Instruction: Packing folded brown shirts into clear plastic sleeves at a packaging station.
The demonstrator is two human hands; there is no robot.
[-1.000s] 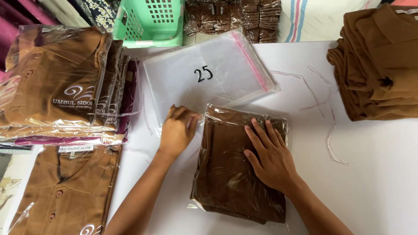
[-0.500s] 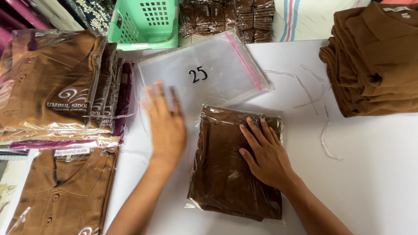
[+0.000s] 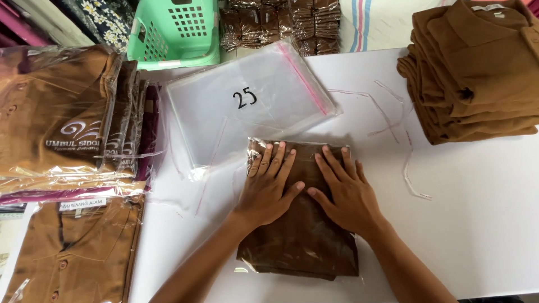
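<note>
Both hands are pressing flat on the bagged brown shirt (image 3: 300, 235)

Left hand (image 3: 269, 185) and right hand (image 3: 343, 191) are lying spread, fingers splayed, side by side; the clear bags (image 3: 247, 101) are sitting just behind on the white worktop (image 3: 477, 196).

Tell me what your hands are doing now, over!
Left hand and right hand flat, side by side on brown folded shirt in clear plastic bag. Nothing gripped. Stack of empty clear bags just beyond, not blocking.
</note>
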